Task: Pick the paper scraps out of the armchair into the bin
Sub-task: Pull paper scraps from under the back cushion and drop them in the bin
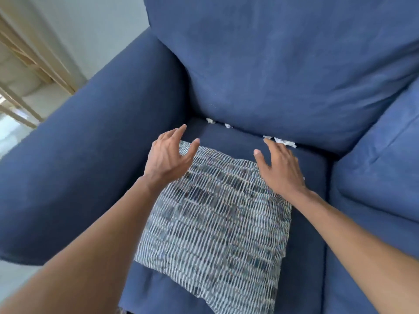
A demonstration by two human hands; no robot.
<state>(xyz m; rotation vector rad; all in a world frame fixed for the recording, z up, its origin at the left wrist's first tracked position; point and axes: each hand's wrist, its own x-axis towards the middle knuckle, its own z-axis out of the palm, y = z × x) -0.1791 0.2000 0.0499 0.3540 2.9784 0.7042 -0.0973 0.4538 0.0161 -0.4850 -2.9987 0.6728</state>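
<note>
Nearest me the striped cushion (pixel 217 214) covers the armchair (pixel 90 177) seat, so I hold my left hand (pixel 169 158) and right hand (pixel 280 168) spread and empty above its far edge, reaching for the paper scraps (pixel 284 142) wedged in the back crease; no bin shows.

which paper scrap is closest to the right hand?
The long scrap in the seat crease, just beyond the right hand fingertips. The two small scraps lie further left, nearer the left hand.
</note>
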